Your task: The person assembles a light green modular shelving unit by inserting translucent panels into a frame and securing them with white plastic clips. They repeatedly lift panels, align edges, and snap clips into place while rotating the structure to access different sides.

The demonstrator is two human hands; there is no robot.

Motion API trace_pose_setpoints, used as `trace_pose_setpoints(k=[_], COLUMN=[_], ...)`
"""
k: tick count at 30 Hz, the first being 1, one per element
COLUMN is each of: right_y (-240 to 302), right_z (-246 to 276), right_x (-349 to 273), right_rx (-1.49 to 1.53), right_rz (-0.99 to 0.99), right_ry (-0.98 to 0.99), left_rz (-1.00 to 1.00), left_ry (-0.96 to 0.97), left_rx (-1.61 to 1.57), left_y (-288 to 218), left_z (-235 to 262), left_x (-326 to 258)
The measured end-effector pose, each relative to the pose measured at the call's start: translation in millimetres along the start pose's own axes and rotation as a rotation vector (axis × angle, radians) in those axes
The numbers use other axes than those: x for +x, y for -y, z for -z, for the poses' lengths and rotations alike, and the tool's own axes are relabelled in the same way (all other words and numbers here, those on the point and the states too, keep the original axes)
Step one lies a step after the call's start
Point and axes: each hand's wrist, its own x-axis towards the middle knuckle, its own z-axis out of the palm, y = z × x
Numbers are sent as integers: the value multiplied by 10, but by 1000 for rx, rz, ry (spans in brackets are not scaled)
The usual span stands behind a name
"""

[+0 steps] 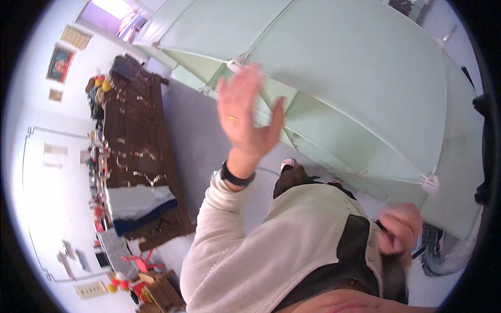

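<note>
From where I stand, the pale green unit (355,57) lies just beyond both hands, its edge behind the left hand (248,117) and a white corner (430,183) near the right hand (401,228). Grey floor (195,141) runs along to a brown cabinet (135,125) with a white-and-blue cloth (138,202) over it. The left hand is raised, thumb spread from the fingers, with nothing visible in it. The right is curled and blurred beside the chest; I can't tell if it holds anything.
</note>
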Motion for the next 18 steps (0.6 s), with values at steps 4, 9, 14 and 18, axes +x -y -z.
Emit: trace_pose_setpoints(k=[4, 9, 14, 18], right_y=[-160, -202, -133, -107], right_z=[-1192, -2056, -2139, -2170], right_x=[777, 1750, 2128, 2155], right_rx=[439, 1050, 1118, 1068], right_rz=[-435, -694, -761, -790], right_ry=[1, -370, -656, -746], left_rz=[65, -165, -257, -295], left_ry=[16, 169, 167, 149], left_rx=[-14, -99, -207, -256], left_y=[638, 1071, 1230, 1297], left_z=[3, -29, -79, -129], left_x=[88, 214, 269, 302])
